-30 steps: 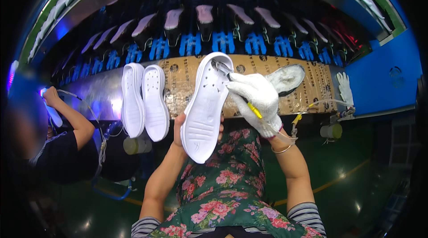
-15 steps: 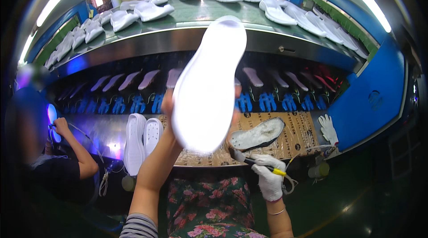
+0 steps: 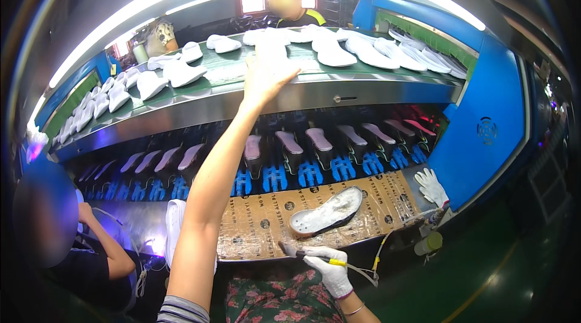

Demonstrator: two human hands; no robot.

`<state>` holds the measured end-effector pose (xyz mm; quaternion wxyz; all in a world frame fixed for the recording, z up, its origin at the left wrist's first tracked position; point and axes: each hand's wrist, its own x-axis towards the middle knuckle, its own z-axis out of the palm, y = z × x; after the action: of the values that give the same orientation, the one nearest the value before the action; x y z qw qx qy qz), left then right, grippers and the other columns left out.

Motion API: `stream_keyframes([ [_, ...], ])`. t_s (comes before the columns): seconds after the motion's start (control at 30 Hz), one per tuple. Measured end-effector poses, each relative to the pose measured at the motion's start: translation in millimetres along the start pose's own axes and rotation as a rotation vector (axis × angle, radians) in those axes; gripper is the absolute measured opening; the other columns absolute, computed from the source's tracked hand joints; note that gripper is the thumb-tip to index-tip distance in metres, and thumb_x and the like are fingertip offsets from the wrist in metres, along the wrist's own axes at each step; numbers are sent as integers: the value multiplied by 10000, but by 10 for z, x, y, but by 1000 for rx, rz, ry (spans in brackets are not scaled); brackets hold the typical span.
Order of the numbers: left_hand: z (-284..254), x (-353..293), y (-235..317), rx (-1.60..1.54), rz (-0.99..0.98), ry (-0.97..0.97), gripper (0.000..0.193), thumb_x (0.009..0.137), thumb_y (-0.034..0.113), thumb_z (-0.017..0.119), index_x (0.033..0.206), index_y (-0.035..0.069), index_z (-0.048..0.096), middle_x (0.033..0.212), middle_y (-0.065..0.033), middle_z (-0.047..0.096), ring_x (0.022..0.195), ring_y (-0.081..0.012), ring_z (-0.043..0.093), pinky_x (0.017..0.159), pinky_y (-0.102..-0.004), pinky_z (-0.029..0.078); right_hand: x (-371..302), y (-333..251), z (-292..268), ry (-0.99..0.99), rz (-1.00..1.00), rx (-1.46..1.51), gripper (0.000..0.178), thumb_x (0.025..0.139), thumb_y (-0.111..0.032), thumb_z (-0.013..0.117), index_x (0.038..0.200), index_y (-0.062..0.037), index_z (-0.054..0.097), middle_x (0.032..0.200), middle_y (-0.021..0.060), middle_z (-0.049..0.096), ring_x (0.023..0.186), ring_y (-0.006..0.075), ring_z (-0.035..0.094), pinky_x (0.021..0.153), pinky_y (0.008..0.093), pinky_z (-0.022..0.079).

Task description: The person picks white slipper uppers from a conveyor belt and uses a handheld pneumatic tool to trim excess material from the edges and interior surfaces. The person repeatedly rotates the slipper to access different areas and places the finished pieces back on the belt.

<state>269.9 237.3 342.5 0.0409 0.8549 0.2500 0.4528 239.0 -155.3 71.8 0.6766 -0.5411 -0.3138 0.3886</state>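
My left hand [image 3: 263,84] reaches far forward to the green conveyor belt, its thumb spread to the right. It grips a white shoe sole [image 3: 271,50], bright with glare, at the belt's near edge; the fingertips are hard to make out. My right hand [image 3: 331,270], in a white knit glove, is closed around a brush [image 3: 292,251] with yellow tape and a pale tube at its handle. The brush tip is over the front of the cardboard sheet [image 3: 254,235]. Just beyond it lies a white-smeared, dark-rimmed shoe sole [image 3: 327,213] with holes at one end.
Several white soles [image 3: 178,73] line the belt [image 3: 227,67]. Below it, pinkish soles [image 3: 318,139] sit on a rack above blue clamps [image 3: 309,173]. A spare glove [image 3: 431,187] lies at the bench's right end. A co-worker's arm [image 3: 106,241] is at left, another person across the belt.
My left hand has carried the white sole from close in front of me away to the belt. My right hand with the brush has shifted left and down. The view has tilted up.
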Motion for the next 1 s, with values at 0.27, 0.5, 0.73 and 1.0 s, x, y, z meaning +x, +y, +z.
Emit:
stream_keyframes([
  [0.27, 481, 753, -593, 266, 92, 26, 1218, 764, 670, 815, 1667, 53, 278, 1651, -357, 301, 1504, -507, 356, 1231, -617, 281, 67, 81, 147, -27, -81, -14, 199, 907, -21, 801, 1095, 46, 804, 1067, 117, 802, 966, 146, 728, 881, 292, 570],
  [0.5, -618, 228, -1408, 792, -334, 124, 1083, 834, 455, 810, 1666, 37, 255, 1531, -348, 482, 1409, -490, 487, 1199, -536, 363, 16, 261, 131, 89, 48, 91, 218, 899, -4, 811, 1114, 27, 799, 1025, 74, 802, 845, 96, 715, 766, 235, 577],
  [0.73, -1917, -1112, -1300, 570, 51, 299, 276, 786, 270, 855, 978, 91, 769, 1075, -126, 680, 1152, -352, 596, 990, -498, 458, 111, 260, 429, 6, 99, 75, 191, 879, 21, 804, 1069, 43, 801, 1006, 104, 795, 880, 143, 729, 800, 277, 592],
  [1.0, -2961, -2941, -1056, -774, -75, 447, 289, 981, 150, 726, 1196, 76, 548, 1361, -128, 546, 1232, -202, 564, 1048, -359, 464, 477, 143, 423, 76, 48, 334, 178, 881, 57, 730, 1054, 27, 757, 1084, 128, 762, 926, 188, 728, 792, 281, 587],
])
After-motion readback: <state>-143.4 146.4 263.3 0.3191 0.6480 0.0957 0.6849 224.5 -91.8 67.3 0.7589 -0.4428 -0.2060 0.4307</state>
